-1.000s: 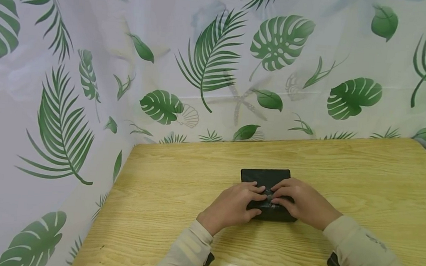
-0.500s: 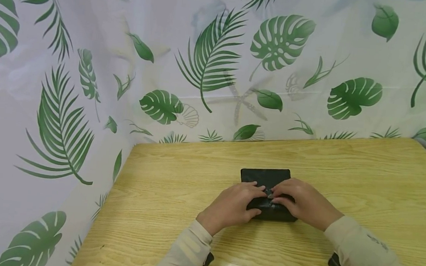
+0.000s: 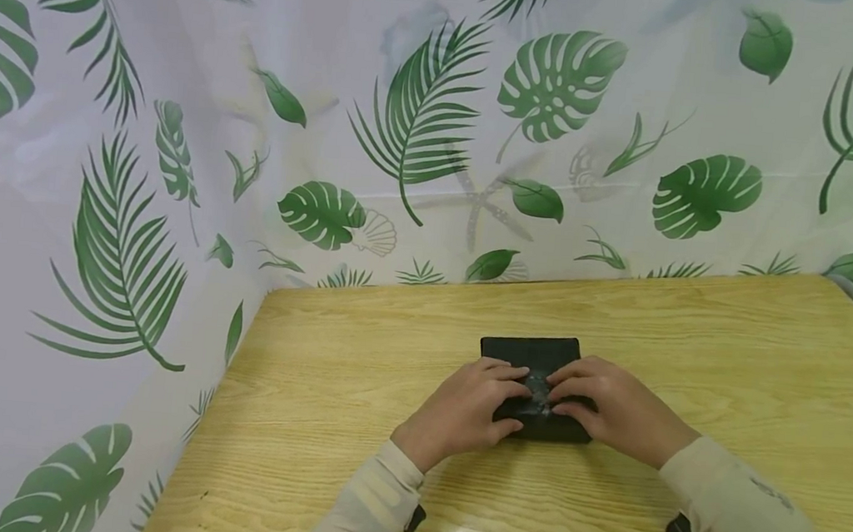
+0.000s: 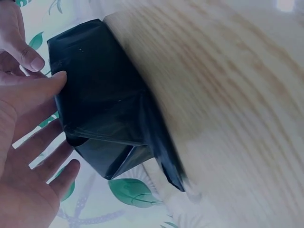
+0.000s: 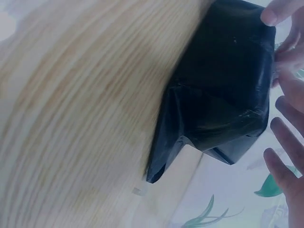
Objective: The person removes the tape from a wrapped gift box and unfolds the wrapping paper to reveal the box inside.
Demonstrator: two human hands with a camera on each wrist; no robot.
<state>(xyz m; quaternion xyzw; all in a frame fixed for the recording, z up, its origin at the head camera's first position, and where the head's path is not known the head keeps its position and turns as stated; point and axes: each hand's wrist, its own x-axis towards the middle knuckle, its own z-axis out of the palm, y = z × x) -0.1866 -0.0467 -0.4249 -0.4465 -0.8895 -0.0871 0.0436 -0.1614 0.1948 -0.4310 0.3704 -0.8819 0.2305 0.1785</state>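
White cloth [image 3: 308,148] printed with green leaves covers the walls, and in front of it stretches a table [image 3: 359,361] with yellow wood grain. On that table lies the black plastic package [image 3: 530,356], straight between the two hands and under their fingertips. Its bulky part seems to sit nearer the person, with a thinner flap reaching away toward the wall; which way the long axis runs (the fingers hide much of the middle) I cannot settle. Neither hand is nearer, as they come at it from opposite sides. The left hand [image 3: 464,407] is unclenched, fingers laid across the top and thumb at the near edge. The right hand [image 3: 614,410] has its fingers loosely bent, tips toward the middle, and it seems to grip nothing. Between the fingertips shows a shiny patch [image 3: 540,389], perhaps clear tape. No brand or label can be read on the package; a small dark print [image 3: 771,492] on the right sleeve [image 3: 760,522] is too blurred to make out.
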